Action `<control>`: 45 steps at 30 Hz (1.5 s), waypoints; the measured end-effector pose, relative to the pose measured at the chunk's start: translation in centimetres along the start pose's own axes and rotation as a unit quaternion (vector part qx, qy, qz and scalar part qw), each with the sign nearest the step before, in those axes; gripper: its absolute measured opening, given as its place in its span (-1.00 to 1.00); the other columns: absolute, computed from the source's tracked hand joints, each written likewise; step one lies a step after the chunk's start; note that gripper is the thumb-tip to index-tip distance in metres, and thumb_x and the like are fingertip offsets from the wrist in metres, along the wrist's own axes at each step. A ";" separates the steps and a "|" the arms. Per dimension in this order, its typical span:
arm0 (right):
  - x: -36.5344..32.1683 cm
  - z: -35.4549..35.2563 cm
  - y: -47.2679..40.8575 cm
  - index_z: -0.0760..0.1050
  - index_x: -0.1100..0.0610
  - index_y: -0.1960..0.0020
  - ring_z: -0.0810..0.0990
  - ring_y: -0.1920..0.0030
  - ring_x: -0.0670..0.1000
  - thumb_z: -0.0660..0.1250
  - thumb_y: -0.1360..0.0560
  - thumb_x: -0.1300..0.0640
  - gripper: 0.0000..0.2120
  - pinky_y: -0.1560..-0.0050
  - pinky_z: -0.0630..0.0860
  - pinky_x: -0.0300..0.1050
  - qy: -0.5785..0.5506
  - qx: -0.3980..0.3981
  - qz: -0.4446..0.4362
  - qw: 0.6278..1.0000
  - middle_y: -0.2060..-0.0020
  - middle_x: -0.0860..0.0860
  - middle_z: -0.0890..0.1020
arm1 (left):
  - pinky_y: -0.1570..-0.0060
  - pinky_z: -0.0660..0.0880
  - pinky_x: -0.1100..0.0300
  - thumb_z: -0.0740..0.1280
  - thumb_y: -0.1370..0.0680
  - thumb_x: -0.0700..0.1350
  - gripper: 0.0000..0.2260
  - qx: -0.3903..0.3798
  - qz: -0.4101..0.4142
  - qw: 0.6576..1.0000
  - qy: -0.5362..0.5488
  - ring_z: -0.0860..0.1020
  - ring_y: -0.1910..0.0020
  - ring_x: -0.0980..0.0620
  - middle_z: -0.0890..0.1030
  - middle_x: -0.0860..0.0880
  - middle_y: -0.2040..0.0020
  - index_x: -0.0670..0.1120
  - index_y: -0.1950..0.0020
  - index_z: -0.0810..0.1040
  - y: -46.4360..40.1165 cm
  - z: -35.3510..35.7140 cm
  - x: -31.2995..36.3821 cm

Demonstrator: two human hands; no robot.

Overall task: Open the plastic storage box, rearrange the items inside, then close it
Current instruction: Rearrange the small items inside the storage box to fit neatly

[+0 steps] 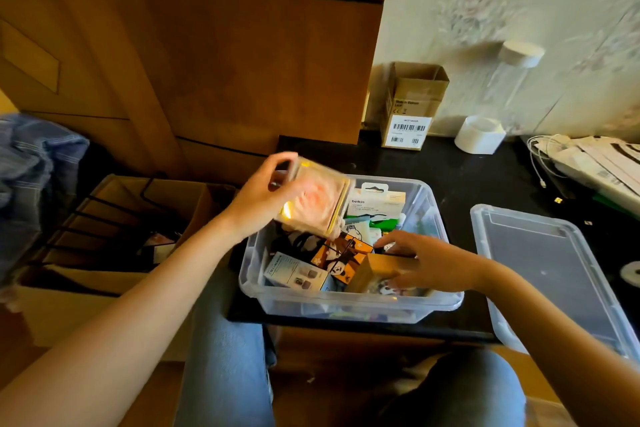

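The clear plastic storage box (349, 302) sits open on the dark table (467, 177), its lid (550, 270) lying flat just right of it. Above the box's left rear corner, the left hand (266, 198) grips a blurred, pinkish clear case (315, 201), fingers curled round its top edge. Inside the box near its right front, the right hand (429, 263) holds a tan carton (374, 270), thumb and fingers curled round it. At the box's back stands a white pack (377, 201) reading "belkin". Behind the box, by the wall, a cardboard carton (412, 104) carries barcode labels; its small print is too blurred to read surely.
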State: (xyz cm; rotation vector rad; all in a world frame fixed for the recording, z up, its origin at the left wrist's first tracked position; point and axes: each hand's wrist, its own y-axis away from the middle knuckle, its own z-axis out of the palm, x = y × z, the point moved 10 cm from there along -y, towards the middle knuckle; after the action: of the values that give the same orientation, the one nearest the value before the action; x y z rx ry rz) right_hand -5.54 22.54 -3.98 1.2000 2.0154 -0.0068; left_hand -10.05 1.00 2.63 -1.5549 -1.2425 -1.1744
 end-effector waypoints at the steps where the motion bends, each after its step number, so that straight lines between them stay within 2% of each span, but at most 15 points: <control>1: 0.3 0.1 0.0 0.24 -0.21 -0.25 0.48 -0.10 -0.13 0.39 -0.43 -0.05 -0.52 0.03 0.44 -0.40 -0.001 0.000 0.008 1.000 -0.14 -0.19 0.47 | 0.22 0.53 0.39 0.33 -0.51 0.07 -0.67 0.038 -0.008 0.998 0.041 0.60 -0.01 0.17 0.55 0.05 -0.13 0.11 -0.24 0.39 -0.5 -0.1 0.0; 4: 1.2 0.2 0.1 0.28 -0.16 -0.27 0.47 -0.06 -0.15 0.41 -0.42 -0.06 -0.51 -0.06 0.41 -0.33 0.041 0.016 0.023 0.999 -0.14 -0.14 0.50 | 0.15 0.56 0.28 0.32 -0.48 0.19 -0.58 0.067 -0.041 0.997 0.021 0.62 0.03 0.15 0.58 -0.02 -0.12 0.03 -0.25 0.37 -1.7 1.3 -0.7; 7: 1.6 0.0 0.2 0.38 -0.09 -0.25 0.49 -0.03 -0.15 0.40 -0.43 -0.05 -0.57 -0.10 0.38 -0.32 0.095 0.043 0.025 0.994 -0.13 -0.12 0.55 | 0.20 0.59 0.23 0.36 -0.47 0.17 -0.46 0.005 -0.066 0.998 -0.010 0.57 -0.04 0.06 0.48 -0.01 -0.22 0.07 -0.37 0.27 -2.1 3.9 -1.8; 10: 1.8 -0.6 0.5 0.41 -0.09 -0.25 0.54 -0.07 -0.09 0.36 -0.45 -0.08 -0.61 -0.12 0.41 -0.27 0.120 0.083 0.035 0.989 -0.10 -0.15 0.55 | -0.17 0.46 0.12 0.37 -0.45 0.19 -0.33 -0.022 -0.031 0.989 -0.144 0.39 -0.28 0.02 0.29 -0.04 -0.38 0.10 -0.46 0.16 -2.3 5.8 -1.7; 12: 1.6 -1.2 0.7 0.41 -0.11 -0.24 0.55 -0.06 -0.09 0.34 -0.46 -0.09 -0.64 -0.12 0.45 -0.23 0.106 0.106 0.033 0.988 -0.07 -0.17 0.54 | -0.20 0.38 0.14 0.33 -0.46 0.22 -0.34 -0.016 0.003 0.970 -0.243 0.32 -0.31 0.04 0.23 -0.02 -0.40 0.10 -0.47 0.14 -2.1 6.5 -1.1; 14: 1.0 -1.9 0.9 0.43 -0.16 -0.12 0.59 0.02 -0.13 0.35 -0.45 -0.06 -0.74 -0.05 0.51 -0.25 0.058 0.125 0.016 0.990 0.01 -0.21 0.56 | -0.17 0.35 0.27 0.31 -0.51 0.16 -0.46 0.041 0.063 0.955 -0.288 0.37 -0.25 0.08 0.32 0.00 -0.34 0.04 -0.43 0.26 -1.2 5.7 0.4; 17: 0.2 -3.6 1.5 0.44 -0.17 0.04 0.61 0.12 -0.23 0.39 -0.43 -0.01 -0.83 0.10 0.57 -0.30 -0.008 0.169 -0.008 0.986 0.15 -0.21 0.60 | 0.08 0.37 0.46 0.32 -0.55 -0.05 -0.84 0.122 0.168 0.952 -0.226 0.48 0.08 0.21 0.49 0.14 0.06 -0.05 -0.11 0.50 1.2 3.1 2.8; 20: -0.2 -5.1 2.1 0.41 -0.22 0.05 0.60 0.12 -0.29 0.40 -0.40 -0.01 -0.79 0.22 0.52 -0.42 -0.035 0.210 -0.019 0.977 0.17 -0.27 0.58 | 0.14 0.50 0.32 0.33 -0.54 -0.10 -0.94 -0.077 0.080 0.976 -0.188 0.57 0.16 0.23 0.57 0.16 0.19 0.06 0.02 0.53 1.8 4.3 0.0; 22: -0.5 -5.1 2.0 0.39 -0.24 0.04 0.60 0.14 -0.29 0.40 -0.40 -0.01 -0.76 0.23 0.51 -0.45 -0.034 0.207 -0.020 0.978 0.16 -0.31 0.56 | 0.01 0.50 0.32 0.39 -0.50 -0.05 -0.84 -0.217 0.013 0.937 -0.274 0.55 0.07 0.32 0.58 0.23 0.07 0.12 -0.06 0.56 3.0 5.9 -3.2; 24: -0.6 -4.6 1.7 0.38 -0.25 0.01 0.59 0.15 -0.27 0.41 -0.41 0.01 -0.72 0.21 0.51 -0.43 -0.018 0.196 -0.019 0.980 0.15 -0.33 0.54 | -0.10 0.46 0.28 0.43 -0.45 0.06 -0.66 -0.288 -0.007 0.874 -0.390 0.48 -0.07 0.31 0.52 0.25 -0.09 0.11 -0.22 0.53 3.8 6.8 -5.8; 26: -0.6 -4.2 1.4 0.39 -0.21 -0.06 0.60 0.11 -0.19 0.41 -0.42 0.01 -0.70 0.09 0.53 -0.34 -0.004 0.195 -0.015 0.981 0.10 -0.27 0.54 | -0.12 0.45 0.15 0.42 -0.43 0.10 -0.54 -0.320 0.000 0.822 -0.471 0.44 -0.16 0.14 0.49 0.13 -0.19 0.09 -0.31 0.46 3.9 7.7 -7.2; 31: 0.3 -3.9 1.9 0.36 -0.19 -0.11 0.58 0.06 -0.13 0.39 -0.43 -0.01 -0.68 0.04 0.52 -0.29 -0.005 0.221 0.000 0.975 0.04 -0.21 0.53 | -0.02 0.47 0.11 0.38 -0.40 0.27 -0.33 -0.308 0.078 0.747 -0.584 0.47 -0.16 -0.01 0.45 0.00 -0.26 0.02 -0.41 0.28 2.8 9.6 -7.4; 40: 0.6 -4.3 4.1 0.47 -0.01 -0.16 0.57 0.11 -0.11 0.41 -0.41 0.01 -0.66 0.14 0.43 -0.40 0.045 0.307 -0.019 0.951 0.07 -0.19 0.54 | 0.14 0.49 0.16 0.51 -0.30 0.17 -0.37 -0.122 0.080 0.790 -0.596 0.49 -0.08 0.00 0.46 0.01 -0.15 -0.03 -0.21 0.33 1.8 7.0 -5.6; 43: 0.3 -4.4 4.6 0.48 0.03 -0.17 0.53 0.14 -0.13 0.41 -0.40 -0.02 -0.64 0.16 0.40 -0.43 0.055 0.344 -0.026 0.937 0.06 -0.20 0.51 | 0.34 0.39 0.22 0.49 -0.37 0.01 -0.65 -0.170 0.092 0.821 -0.537 0.55 0.17 0.05 0.50 0.12 0.15 0.04 0.09 0.33 2.5 8.0 -5.3; 45: 0.4 -4.6 4.7 0.47 0.02 -0.13 0.54 0.17 -0.12 0.42 -0.41 0.01 -0.67 0.19 0.41 -0.42 0.051 0.367 -0.025 0.928 0.09 -0.20 0.52 | 0.32 0.31 0.29 0.48 -0.39 -0.05 -0.75 -0.239 0.085 0.841 -0.478 0.46 0.22 0.17 0.45 0.15 0.21 0.09 0.20 0.38 2.8 9.1 -5.3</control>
State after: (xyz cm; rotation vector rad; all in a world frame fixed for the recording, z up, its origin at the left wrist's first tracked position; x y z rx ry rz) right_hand -4.91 27.10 0.70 1.6148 2.2037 -0.8037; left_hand -6.16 7.90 -4.81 -2.7652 -1.3959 -0.5679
